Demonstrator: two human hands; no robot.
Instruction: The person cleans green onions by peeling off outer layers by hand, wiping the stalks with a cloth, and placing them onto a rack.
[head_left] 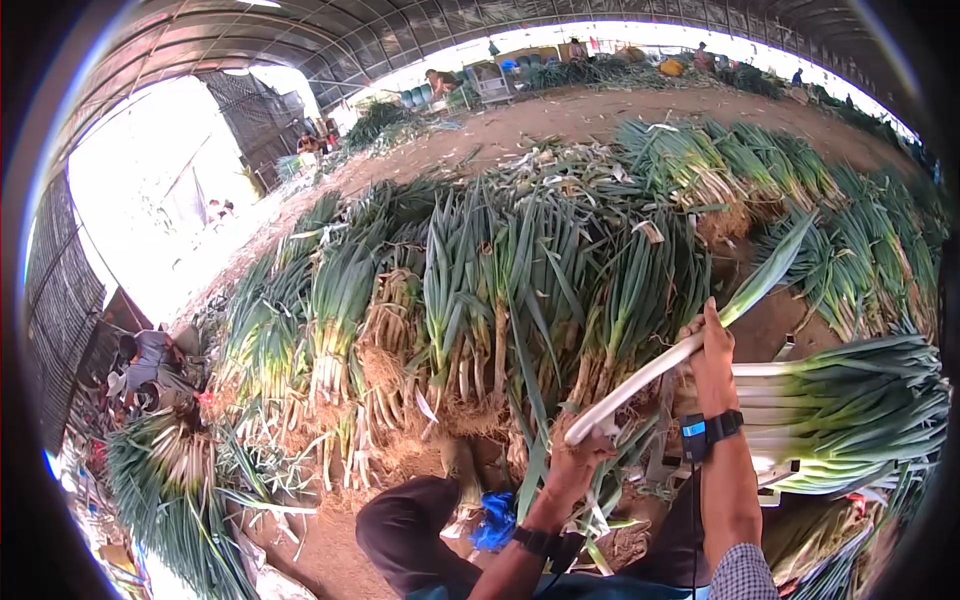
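Single leek (640,390), right of centre

We record the leek slanting from its white base at lower centre up to its green tip at centre right. The right hand (712,350) has its fingers wrapped around the pale shaft; a dark wristband (712,430) with a blue patch sits below. The left hand (577,468) is at the white base, fingers curled; we cannot tell whether they grip or only touch it. At the right edge we note a leek stack (865,415), white ends facing left. Rooted bundles (500,270) span mid-frame. A crumpled blue item (493,520) lies at bottom centre; a person (155,355) is at left.
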